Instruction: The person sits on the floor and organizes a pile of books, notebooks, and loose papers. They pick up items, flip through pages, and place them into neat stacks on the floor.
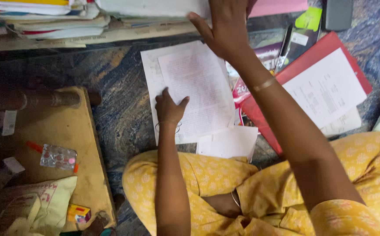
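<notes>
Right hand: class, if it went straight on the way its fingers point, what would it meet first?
Probably the stack of papers just beyond the right hand; depth is unclear.

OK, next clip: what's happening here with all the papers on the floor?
A person sits cross-legged on a patterned floor, sorting documents. The left hand presses down on printed sheets lying in front of the knees. The right hand reaches forward, fingers spread, toward a stack of papers and files at the far edge. A red folder with a white page on it lies to the right, and a blister pack of pills sits on a low wooden board to the left.
</notes>
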